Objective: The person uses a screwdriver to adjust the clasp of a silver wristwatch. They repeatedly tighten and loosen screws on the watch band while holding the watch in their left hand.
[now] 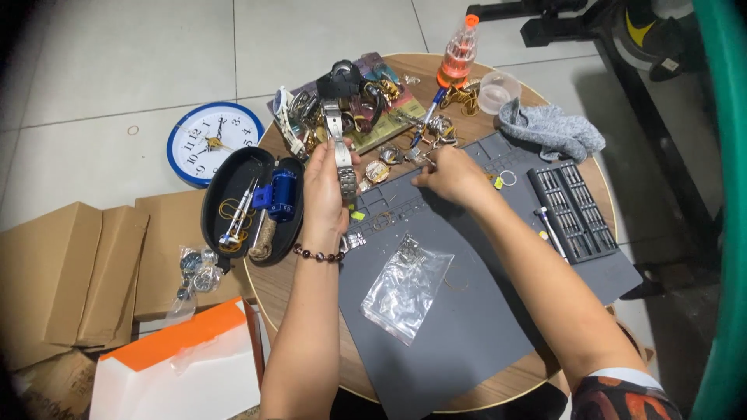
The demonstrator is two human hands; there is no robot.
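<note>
Two hands busy over the round wooden table: the left hand is closed around a silver metal-link wristwatch, held upright above the grey rubber work mat. Right hand pinches at small bits near the mat's top edge. Looks early on; the clear plastic parts bag lies untouched.

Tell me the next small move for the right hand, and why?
Probably close the right hand on the small part at its fingertips and carry it toward the watch. The left hand holds the watch upright over the grey mat, apart from the right hand.
</note>
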